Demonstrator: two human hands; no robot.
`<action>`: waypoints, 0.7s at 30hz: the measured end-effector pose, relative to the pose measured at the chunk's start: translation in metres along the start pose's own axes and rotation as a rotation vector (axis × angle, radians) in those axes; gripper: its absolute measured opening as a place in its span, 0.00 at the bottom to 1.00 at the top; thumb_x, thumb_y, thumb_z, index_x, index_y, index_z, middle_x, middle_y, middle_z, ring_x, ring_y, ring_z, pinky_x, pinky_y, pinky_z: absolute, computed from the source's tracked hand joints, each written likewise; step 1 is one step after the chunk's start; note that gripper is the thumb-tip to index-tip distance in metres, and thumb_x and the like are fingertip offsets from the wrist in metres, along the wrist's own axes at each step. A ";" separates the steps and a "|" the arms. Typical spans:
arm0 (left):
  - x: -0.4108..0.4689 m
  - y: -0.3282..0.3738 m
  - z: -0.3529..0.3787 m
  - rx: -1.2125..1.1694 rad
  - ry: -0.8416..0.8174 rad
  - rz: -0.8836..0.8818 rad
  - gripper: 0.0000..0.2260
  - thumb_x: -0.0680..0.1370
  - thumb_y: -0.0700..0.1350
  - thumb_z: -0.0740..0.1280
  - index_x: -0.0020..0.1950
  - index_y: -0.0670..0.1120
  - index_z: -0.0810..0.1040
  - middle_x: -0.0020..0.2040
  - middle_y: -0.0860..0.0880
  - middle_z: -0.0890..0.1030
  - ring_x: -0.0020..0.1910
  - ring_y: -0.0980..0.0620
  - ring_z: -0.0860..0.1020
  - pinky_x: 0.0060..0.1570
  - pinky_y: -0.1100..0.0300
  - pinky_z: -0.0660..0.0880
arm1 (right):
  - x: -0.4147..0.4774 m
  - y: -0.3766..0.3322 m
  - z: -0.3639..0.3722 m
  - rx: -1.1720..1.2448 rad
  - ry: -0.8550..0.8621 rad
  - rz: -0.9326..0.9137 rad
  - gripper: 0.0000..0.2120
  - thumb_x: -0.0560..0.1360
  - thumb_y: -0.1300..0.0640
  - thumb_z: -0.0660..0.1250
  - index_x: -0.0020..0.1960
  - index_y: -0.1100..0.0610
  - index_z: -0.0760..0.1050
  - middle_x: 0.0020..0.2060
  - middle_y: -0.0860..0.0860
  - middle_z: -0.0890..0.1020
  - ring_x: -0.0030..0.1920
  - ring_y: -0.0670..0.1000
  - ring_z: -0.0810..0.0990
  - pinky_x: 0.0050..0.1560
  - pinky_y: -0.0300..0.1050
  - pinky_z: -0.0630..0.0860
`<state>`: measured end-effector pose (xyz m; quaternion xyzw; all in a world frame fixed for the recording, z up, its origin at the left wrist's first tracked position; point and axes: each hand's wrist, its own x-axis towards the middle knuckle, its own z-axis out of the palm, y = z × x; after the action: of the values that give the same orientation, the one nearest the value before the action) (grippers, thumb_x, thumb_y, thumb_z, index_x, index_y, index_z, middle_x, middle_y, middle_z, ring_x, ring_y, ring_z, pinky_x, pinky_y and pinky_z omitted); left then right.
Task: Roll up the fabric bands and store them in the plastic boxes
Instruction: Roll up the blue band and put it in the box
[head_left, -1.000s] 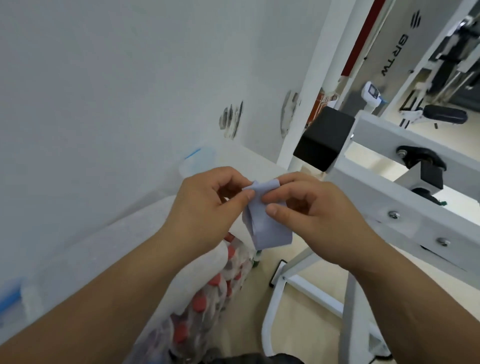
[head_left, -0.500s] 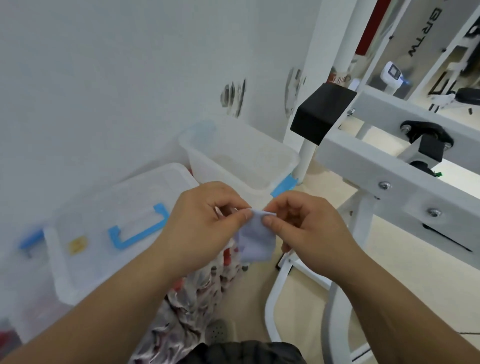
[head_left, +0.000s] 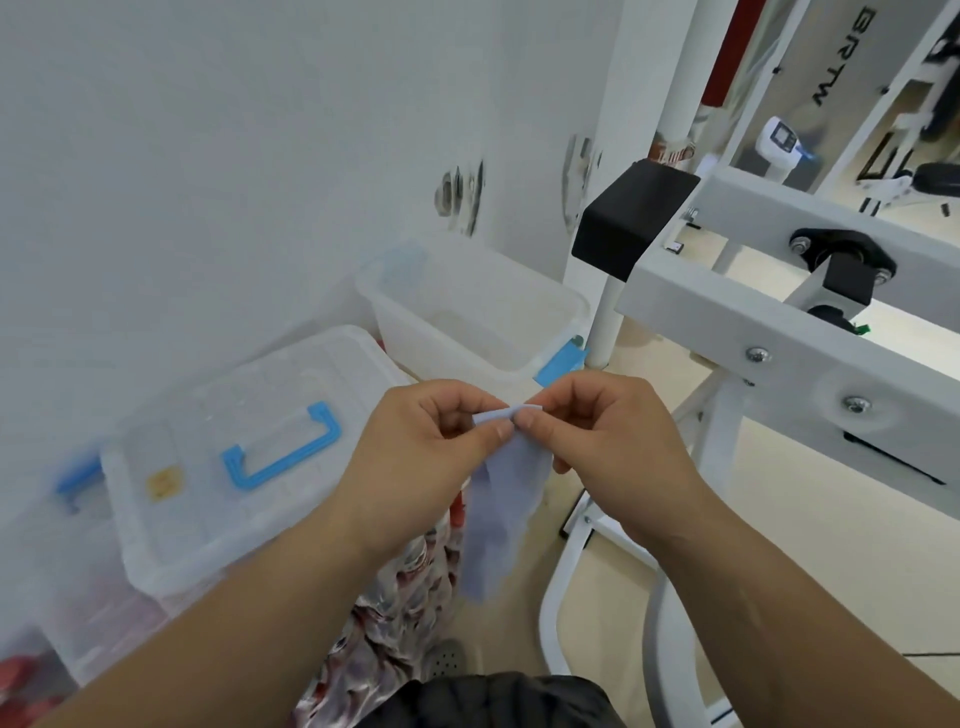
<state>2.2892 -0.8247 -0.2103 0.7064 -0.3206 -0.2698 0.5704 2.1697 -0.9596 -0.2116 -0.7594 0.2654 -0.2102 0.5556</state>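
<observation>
1. The room was a gym corner. A plain white wall filled the view from nine to twelve o'clock, over a pale floor.
2. A white metal gym frame with a black end cap crossed from one to four o'clock of the hands, close beside the right forearm.
3. A lidded translucent plastic box with a blue handle sat at nine o'clock of the hands, against the wall.
4. An open translucent plastic box stood just beyond it, at about twelve o'clock of the hands, and it looked empty.
5. A red-and-white patterned cloth lay at six o'clock, under the left wrist.
6. The left hand and the right hand were drawn together, thumbs nearly touching. Each pinched the top edge between thumb and forefinger.
7. That edge belonged to a pale lilac fabric band. Its short top edge ran nine to three o'clock between the fingertips. Its long axis hung free toward six o'clock.
8. The roll seemed barely begun, with one narrow fold at the top. Winding would probably have to travel down toward six o'clock. The open box lay straight ahead, with neither hand clearly nearer to it.
</observation>
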 end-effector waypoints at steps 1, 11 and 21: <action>-0.001 -0.001 0.001 -0.015 0.008 -0.005 0.04 0.77 0.40 0.72 0.48 0.47 0.86 0.41 0.46 0.87 0.44 0.44 0.86 0.47 0.45 0.83 | -0.001 0.001 0.001 0.021 0.000 0.002 0.03 0.74 0.58 0.76 0.42 0.55 0.84 0.33 0.52 0.84 0.29 0.45 0.78 0.33 0.42 0.78; 0.002 -0.004 0.002 0.077 -0.007 0.015 0.09 0.81 0.40 0.65 0.52 0.55 0.79 0.31 0.51 0.78 0.34 0.60 0.77 0.40 0.67 0.75 | -0.001 0.009 0.002 0.066 0.051 0.010 0.05 0.75 0.59 0.73 0.46 0.50 0.86 0.39 0.47 0.87 0.41 0.48 0.84 0.44 0.43 0.82; 0.007 -0.004 0.006 -0.071 0.062 0.087 0.04 0.77 0.42 0.73 0.43 0.48 0.80 0.32 0.34 0.78 0.28 0.49 0.72 0.33 0.56 0.74 | 0.001 0.008 0.003 0.190 0.088 0.018 0.06 0.72 0.61 0.77 0.48 0.55 0.84 0.39 0.54 0.86 0.43 0.55 0.85 0.45 0.42 0.83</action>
<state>2.2903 -0.8330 -0.2159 0.6791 -0.3233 -0.2341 0.6160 2.1703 -0.9602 -0.2204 -0.6908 0.2751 -0.2625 0.6150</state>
